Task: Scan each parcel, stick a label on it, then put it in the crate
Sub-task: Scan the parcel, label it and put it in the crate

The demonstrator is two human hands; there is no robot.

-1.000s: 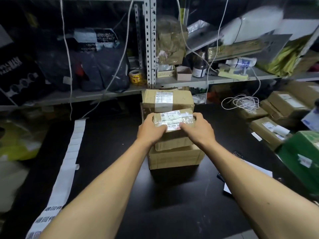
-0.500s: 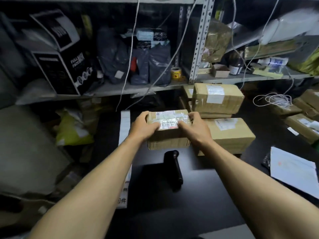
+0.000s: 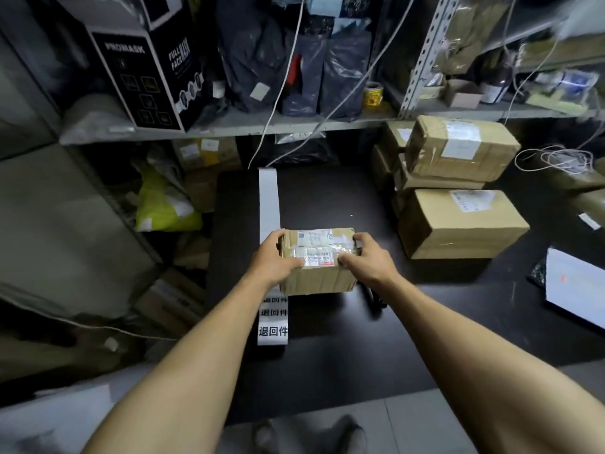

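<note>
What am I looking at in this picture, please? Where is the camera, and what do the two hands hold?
There is no machine here. A person wears the camera on the head, so it looks down along both arms. The left hand and the right hand grip a small cardboard parcel by its two ends, fingers curled round it. Below is a black table. On it lie a strip of labels, more stacked parcels on the right, and a dark object, partly hidden, perhaps the scanner.
</note>
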